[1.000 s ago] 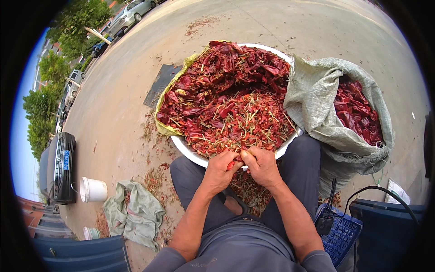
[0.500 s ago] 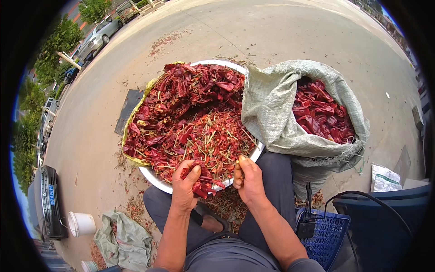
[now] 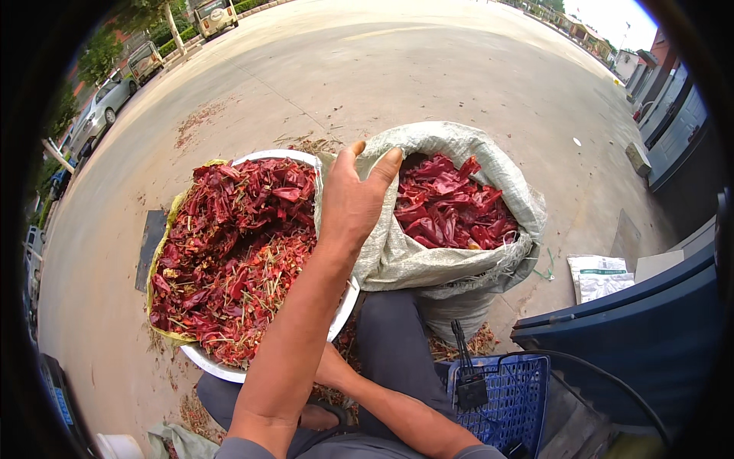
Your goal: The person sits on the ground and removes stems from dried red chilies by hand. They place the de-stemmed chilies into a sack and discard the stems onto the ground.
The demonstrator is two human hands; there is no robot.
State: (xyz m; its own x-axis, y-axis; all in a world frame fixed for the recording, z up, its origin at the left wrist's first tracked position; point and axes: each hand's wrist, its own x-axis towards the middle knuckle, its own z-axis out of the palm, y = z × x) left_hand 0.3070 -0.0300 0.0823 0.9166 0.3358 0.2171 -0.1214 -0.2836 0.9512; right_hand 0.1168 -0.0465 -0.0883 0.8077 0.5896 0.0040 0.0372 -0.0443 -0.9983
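My left hand (image 3: 353, 195) reaches out over the near-left rim of a pale woven sack (image 3: 428, 268). Its thumb and forefinger are spread, with nothing seen between them. Dried red chili pods (image 3: 451, 203) fill the sack's mouth, beside that hand. Farther left is a wide white basin (image 3: 345, 310), heaped with dried chilies (image 3: 222, 245) mixed with stems and broken bits. My right hand (image 3: 332, 367) is low at the basin's near edge, partly behind my left forearm; its fingers are hidden.
A blue plastic basket (image 3: 501, 398) with a black device and cable stands by my right leg. A dark blue panel (image 3: 634, 321) rises at the right. An empty-looking sack (image 3: 183, 442) and a white bucket (image 3: 118, 446) lie lower left. Chili scraps litter the ground.
My left hand has swung from the basin to the sack and the chilies it held have left it. My right hand has dropped lower. The view has turned right.
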